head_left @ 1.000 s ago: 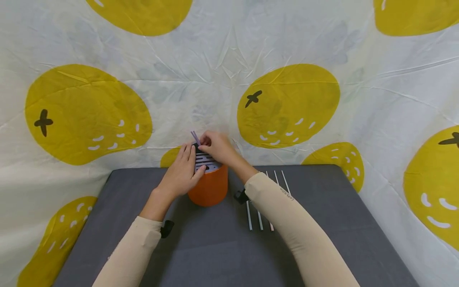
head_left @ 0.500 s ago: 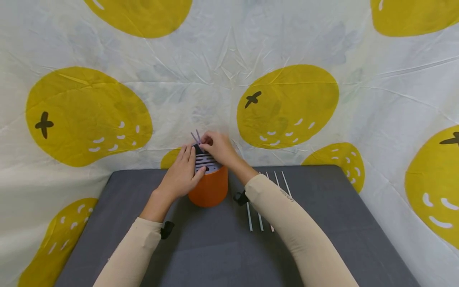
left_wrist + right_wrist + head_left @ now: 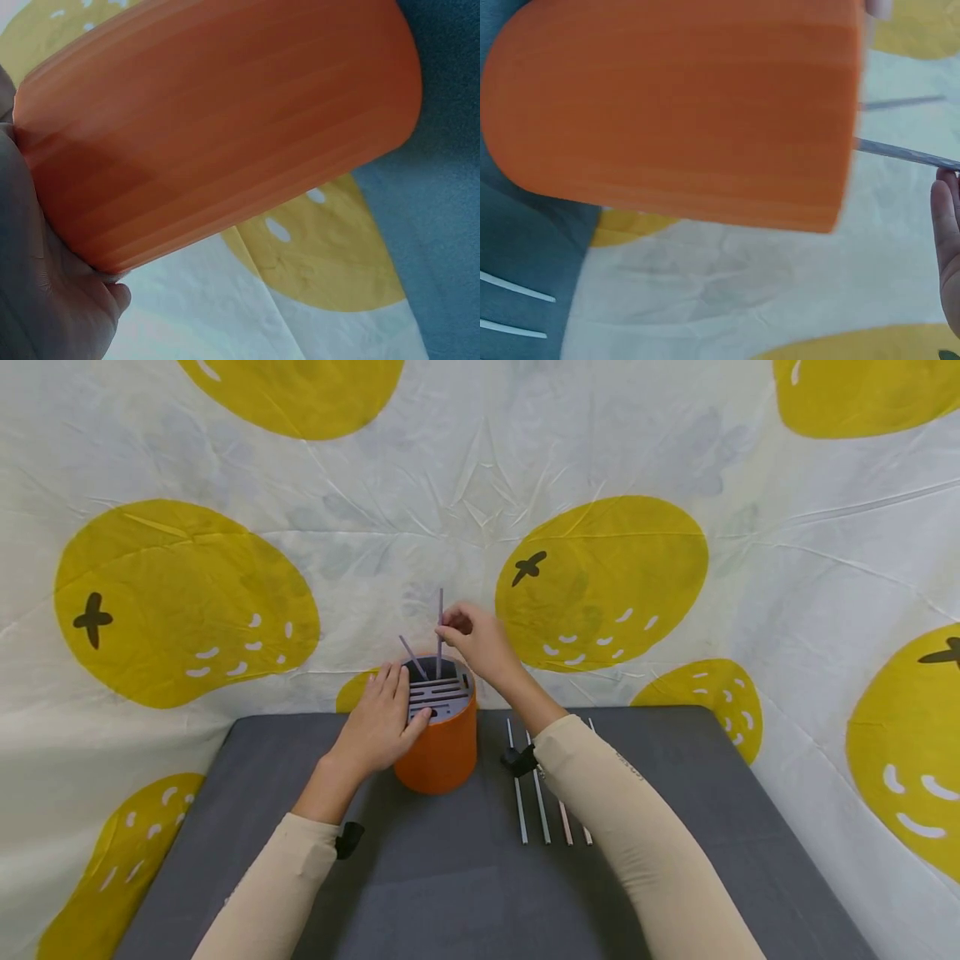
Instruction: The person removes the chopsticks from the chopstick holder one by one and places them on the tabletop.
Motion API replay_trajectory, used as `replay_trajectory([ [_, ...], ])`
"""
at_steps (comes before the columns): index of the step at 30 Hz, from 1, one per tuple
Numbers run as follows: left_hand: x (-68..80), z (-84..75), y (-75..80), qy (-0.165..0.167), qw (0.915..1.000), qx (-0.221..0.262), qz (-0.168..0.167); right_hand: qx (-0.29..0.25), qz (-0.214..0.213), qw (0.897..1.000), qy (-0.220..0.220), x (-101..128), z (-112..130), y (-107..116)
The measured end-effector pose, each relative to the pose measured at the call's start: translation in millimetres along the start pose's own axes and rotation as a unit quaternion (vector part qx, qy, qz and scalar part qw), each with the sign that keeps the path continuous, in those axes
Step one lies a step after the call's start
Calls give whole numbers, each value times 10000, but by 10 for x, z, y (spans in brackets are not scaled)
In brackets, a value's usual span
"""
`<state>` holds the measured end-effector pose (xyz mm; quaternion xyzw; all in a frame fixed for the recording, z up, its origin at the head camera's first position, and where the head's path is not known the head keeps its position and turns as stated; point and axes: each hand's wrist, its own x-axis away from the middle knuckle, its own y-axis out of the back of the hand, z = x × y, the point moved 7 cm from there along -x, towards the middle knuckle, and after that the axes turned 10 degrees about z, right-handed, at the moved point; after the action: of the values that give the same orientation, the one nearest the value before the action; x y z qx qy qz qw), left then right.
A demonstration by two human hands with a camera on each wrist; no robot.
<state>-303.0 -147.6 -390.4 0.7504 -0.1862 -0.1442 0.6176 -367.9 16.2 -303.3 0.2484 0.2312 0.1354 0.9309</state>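
An orange cylindrical holder (image 3: 438,756) stands upright near the back of the table, its grey top (image 3: 442,708) cut with several slots. My left hand (image 3: 375,722) rests on its left rim with fingers straight and thumb toward the front. Thumb and fingers of my right hand (image 3: 483,643) pinch a thin purple-grey stick (image 3: 439,658), like a chopstick, which stands nearly vertical with its lower end in the back opening. A second such stick (image 3: 412,656) leans left out of the same opening. Both sticks also project past the holder's rim (image 3: 844,135) in the right wrist view.
Several thin silver and pinkish sticks (image 3: 542,814) lie side by side on the dark grey table (image 3: 450,885), right of the holder. My right forearm (image 3: 630,827) covers part of them. A white cloth with yellow fruit print (image 3: 360,585) hangs close behind the table.
My right hand has risen and shifted right, bringing its stick from a tilt close to the other stick up to nearly vertical. My left hand stays on the holder.
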Motion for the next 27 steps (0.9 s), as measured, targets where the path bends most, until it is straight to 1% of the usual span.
replay_trajectory([
  [3, 2, 2, 3, -2, 10000, -1, -5, -585, -281, 9975, 270, -5, 62, 160],
  [5, 2, 2, 6, 0, 10000, 1, 7, -966, -488, 9932, 425, -6, 101, 280],
  [9, 1, 2, 14, 3, 10000, 37, 47, -1657, -845, 9806, 617, 16, 154, 541],
  [14, -2, 0, 26, -35, 10000, 8, 24, -2248, -1211, 9642, 719, 94, 156, 895],
  [17, -10, -5, 26, -36, 10000, -26, 19, -2419, -1398, 9579, 664, 168, 118, 1103],
  [19, -13, -8, 27, -22, 10000, -54, 33, -2468, -1504, 9556, 580, 232, 74, 1226],
  [24, -18, -17, 33, -14, 9999, -121, 86, -2388, -1706, 9557, 246, 435, -152, 1497],
  [27, -21, -23, 34, -37, 9999, -130, 106, -2267, -1763, 9579, 62, 577, -320, 1620],
])
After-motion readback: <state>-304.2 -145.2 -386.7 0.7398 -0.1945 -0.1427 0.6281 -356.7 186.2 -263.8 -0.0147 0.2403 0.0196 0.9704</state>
